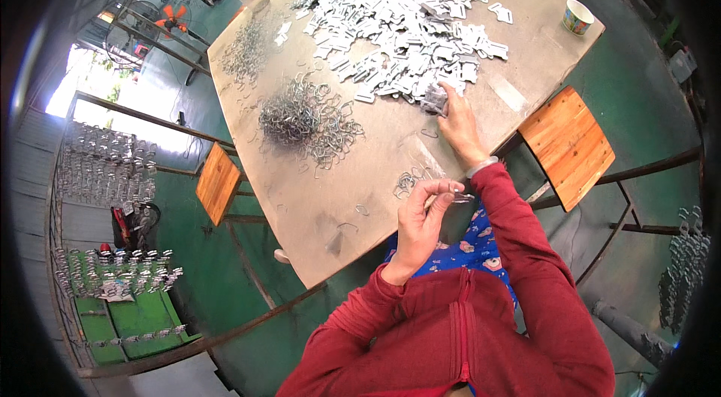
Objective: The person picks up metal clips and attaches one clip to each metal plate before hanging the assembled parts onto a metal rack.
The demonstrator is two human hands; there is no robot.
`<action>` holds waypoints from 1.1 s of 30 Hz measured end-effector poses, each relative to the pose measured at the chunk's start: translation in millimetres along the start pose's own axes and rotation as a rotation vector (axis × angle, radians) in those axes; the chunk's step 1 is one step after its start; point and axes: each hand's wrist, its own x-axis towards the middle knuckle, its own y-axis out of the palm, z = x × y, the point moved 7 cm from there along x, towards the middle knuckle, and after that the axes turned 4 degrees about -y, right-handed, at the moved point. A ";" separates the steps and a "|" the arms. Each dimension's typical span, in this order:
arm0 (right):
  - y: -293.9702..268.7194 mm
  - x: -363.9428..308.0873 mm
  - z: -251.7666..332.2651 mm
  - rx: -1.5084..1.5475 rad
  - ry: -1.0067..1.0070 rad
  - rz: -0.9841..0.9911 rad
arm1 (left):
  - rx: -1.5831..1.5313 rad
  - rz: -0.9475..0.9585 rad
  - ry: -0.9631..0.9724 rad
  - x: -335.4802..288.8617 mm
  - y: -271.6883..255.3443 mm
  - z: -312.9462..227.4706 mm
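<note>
My left hand point(422, 226), near the table's front edge, is closed in a pinch on a small shiny metal piece point(463, 197); its exact shape is too small to tell. Farther out, my right hand point(460, 125) reaches to the near edge of a large heap of flat, slotted metal plates point(405, 14). Its fingers are closed around a darker grey metal piece point(433, 99), slightly blurred. Beside my left hand lies a small cluster of bent wire loops point(406, 184). A bigger tangled pile of wire loops point(293, 119) is left of the plates.
Finer wire bits point(244, 51) lie at the table's point(360, 217) far left. A paper cup point(577, 17) stands at the far right corner. Wooden stools point(568, 147) flank the table. Racks hung with metal parts point(109, 164) and an orange-bladed fan point(173, 18) are to the left.
</note>
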 end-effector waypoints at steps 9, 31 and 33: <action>-101.8 -59.5 40.1 0.907 0.413 0.238 | 0.056 0.044 -0.039 13.1 3.9 21.4; -169.8 -86.0 98.7 0.658 0.383 0.129 | 0.312 0.129 0.113 -11.7 28.3 -3.0; -179.6 -86.8 111.2 0.705 0.233 0.063 | 0.293 0.112 0.198 -4.3 10.8 -5.2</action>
